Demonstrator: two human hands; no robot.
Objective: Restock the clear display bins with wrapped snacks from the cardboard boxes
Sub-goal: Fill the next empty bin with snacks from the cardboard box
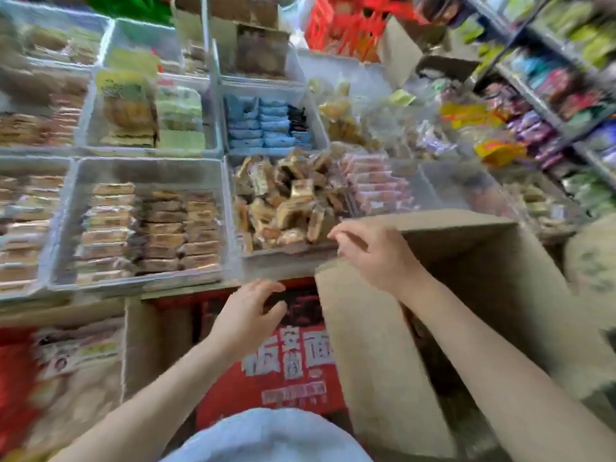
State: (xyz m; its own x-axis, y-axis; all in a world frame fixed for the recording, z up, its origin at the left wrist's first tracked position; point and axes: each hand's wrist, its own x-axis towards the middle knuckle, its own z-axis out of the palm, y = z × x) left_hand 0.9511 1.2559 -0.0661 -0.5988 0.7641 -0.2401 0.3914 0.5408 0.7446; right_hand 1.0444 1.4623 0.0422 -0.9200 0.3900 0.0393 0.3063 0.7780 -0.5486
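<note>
Brown corrugated cardboard box, open at the top, stands at the near right, its far rim level with the front edge of the display. Its inside lies in shadow, so no snacks can be counted there. One clear plastic bin of jumbled tan-wrapped snacks sits at the front row directly beyond the box's left corner, its packets heaped without a common axis and too many and too blurred to count.

Right hand hovers over the box's far-left corner, just beside the bin's front right corner, fingers loosely bent and holding nothing that shows. Left hand hangs lower, below the display's front edge and left of the box, fingers spread and slightly curled, empty.

Judged from this, the right hand is nearer both box and bin; the box opening lies to its right and below.

Left of that bin, one clear bin of stacked flat brown packets holds tidy rows. Beneath stands a red printed carton.
</note>
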